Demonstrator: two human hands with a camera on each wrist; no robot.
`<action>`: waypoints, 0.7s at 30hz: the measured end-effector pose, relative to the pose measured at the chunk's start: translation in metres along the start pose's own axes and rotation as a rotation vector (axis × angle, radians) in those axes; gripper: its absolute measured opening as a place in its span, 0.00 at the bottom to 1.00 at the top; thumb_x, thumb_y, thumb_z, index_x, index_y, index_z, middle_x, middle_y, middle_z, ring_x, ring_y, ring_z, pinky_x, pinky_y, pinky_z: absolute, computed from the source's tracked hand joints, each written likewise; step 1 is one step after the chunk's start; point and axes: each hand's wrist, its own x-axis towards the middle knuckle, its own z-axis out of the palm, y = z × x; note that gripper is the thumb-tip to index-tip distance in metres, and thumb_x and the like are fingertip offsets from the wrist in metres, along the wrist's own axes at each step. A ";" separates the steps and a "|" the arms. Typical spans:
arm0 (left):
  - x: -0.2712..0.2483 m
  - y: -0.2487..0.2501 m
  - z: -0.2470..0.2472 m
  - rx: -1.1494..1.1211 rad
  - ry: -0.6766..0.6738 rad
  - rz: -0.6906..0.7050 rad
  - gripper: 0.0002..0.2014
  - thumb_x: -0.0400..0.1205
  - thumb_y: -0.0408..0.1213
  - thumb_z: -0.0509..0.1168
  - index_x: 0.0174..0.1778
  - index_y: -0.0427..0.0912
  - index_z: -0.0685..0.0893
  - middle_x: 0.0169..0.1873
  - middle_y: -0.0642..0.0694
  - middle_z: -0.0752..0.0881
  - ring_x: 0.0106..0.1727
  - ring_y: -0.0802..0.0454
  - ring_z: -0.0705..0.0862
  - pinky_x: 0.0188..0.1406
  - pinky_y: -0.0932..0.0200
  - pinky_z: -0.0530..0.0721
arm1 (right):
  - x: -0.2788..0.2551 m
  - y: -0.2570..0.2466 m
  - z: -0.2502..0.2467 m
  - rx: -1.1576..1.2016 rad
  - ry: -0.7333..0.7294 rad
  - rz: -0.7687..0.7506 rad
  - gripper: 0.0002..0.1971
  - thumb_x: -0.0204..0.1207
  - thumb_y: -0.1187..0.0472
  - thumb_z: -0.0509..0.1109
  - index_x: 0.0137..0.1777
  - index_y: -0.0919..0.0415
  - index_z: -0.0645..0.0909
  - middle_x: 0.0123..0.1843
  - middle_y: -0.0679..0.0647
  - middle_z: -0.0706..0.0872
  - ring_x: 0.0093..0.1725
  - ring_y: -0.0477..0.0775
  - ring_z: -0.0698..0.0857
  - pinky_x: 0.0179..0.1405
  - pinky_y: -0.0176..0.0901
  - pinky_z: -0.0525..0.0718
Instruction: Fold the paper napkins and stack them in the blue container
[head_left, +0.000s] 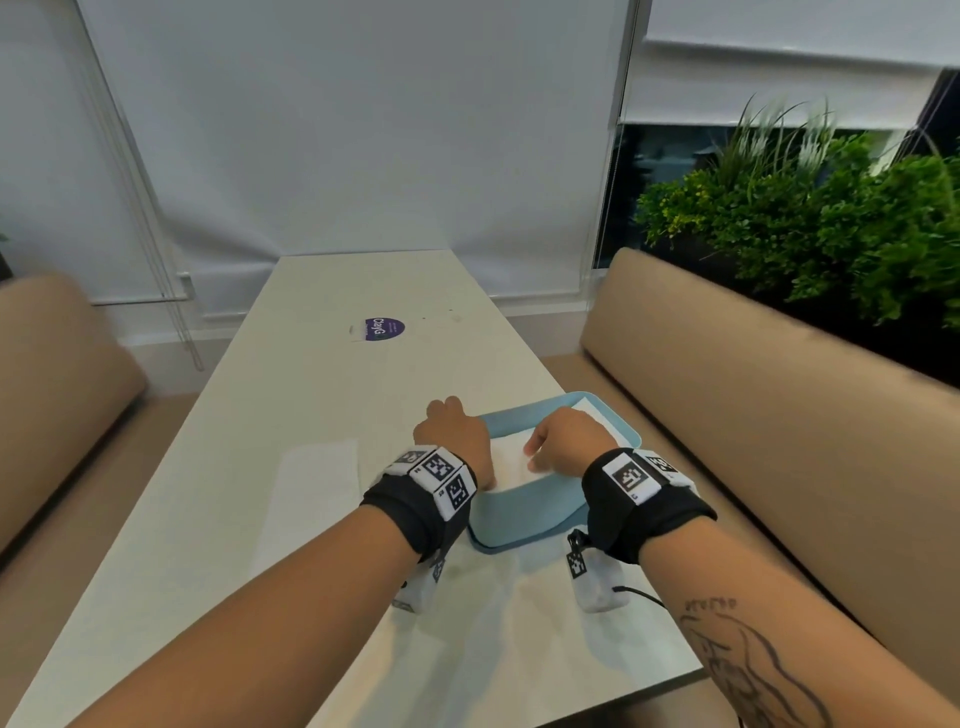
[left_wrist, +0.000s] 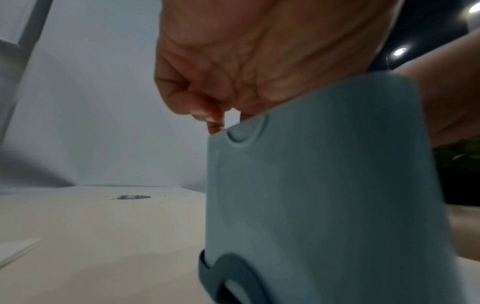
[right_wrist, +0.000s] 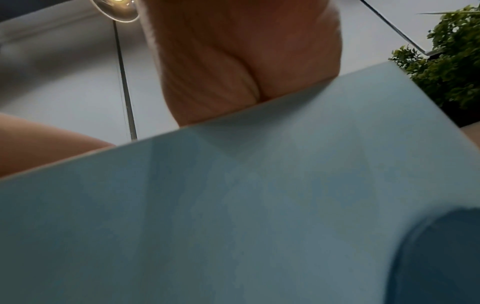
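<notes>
head: high, facing forward-down along table (head_left: 332, 395) | both wrists: low, tilted upward, close against blue container (left_wrist: 324, 185) wall | shared: blue container

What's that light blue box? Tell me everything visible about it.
The light blue rectangular container looks like matte plastic, with rounded corners, an open top and a darker blue band at its base. It stands upright near the right edge of the white table, holding white folded paper napkins. The left hand and right hand reach over its rim.

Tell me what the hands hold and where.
The left hand and right hand appear to hold the napkin by its opposite side edges, in the container; fingertips hidden.
</notes>
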 end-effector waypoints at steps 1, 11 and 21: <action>0.001 0.000 0.001 0.041 0.000 -0.001 0.26 0.74 0.53 0.69 0.64 0.45 0.77 0.62 0.43 0.70 0.66 0.44 0.68 0.59 0.53 0.71 | 0.001 0.000 0.000 -0.015 -0.005 -0.001 0.09 0.72 0.59 0.75 0.51 0.52 0.86 0.56 0.48 0.86 0.58 0.52 0.83 0.62 0.45 0.80; 0.002 -0.058 -0.008 -0.512 0.126 -0.120 0.14 0.81 0.46 0.61 0.56 0.48 0.86 0.59 0.43 0.82 0.61 0.41 0.79 0.61 0.48 0.79 | -0.010 -0.034 -0.011 0.159 0.162 -0.062 0.03 0.73 0.61 0.71 0.40 0.59 0.84 0.46 0.53 0.87 0.44 0.53 0.83 0.44 0.42 0.80; -0.026 -0.177 0.013 -0.703 0.008 -0.303 0.14 0.82 0.41 0.63 0.51 0.32 0.86 0.55 0.37 0.86 0.58 0.39 0.82 0.54 0.55 0.78 | -0.020 -0.148 0.015 0.386 0.022 -0.230 0.15 0.73 0.60 0.75 0.28 0.56 0.75 0.41 0.55 0.85 0.42 0.50 0.80 0.32 0.35 0.74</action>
